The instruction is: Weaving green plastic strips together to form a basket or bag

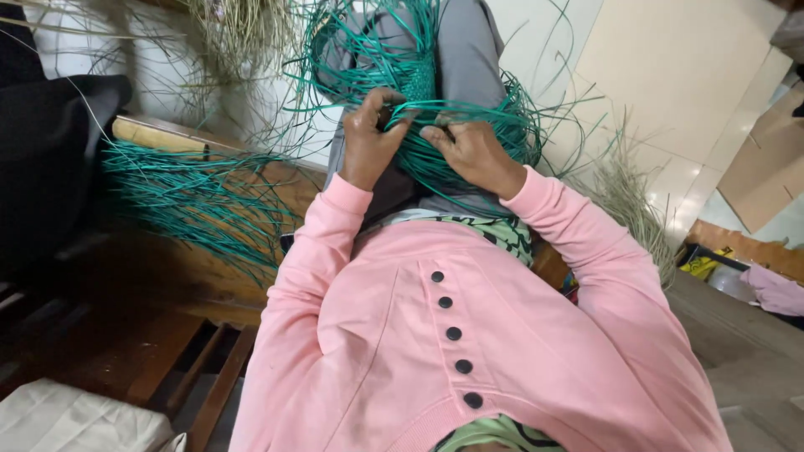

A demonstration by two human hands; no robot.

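across the lap, over grey trousers [469, 59], lay a mass of green strands [469, 138], fanning out loose on every side, with a small woven patch [419, 82] at its middle. both hands were on it: the left hand [373, 134] was curled shut, pinching a few strands beside the patch, and the right hand [469, 151] was closed over a bundle, its thumb pressing strands flat. to my eye the work wanted steady tension, the left keeping the crossing pinned while the right drew one strand at a time snug against the patch, lest the loose ends tangle or the weave slacken.

to the left a wooden bench [167, 276] with slats carried a second sheaf of green strands [193, 197], well apart from the hands. pale dry straw [624, 197] lay on the tiled floor [670, 67] to the right. farther right sat a yellow packet [702, 264] and a pink cloth [775, 289].
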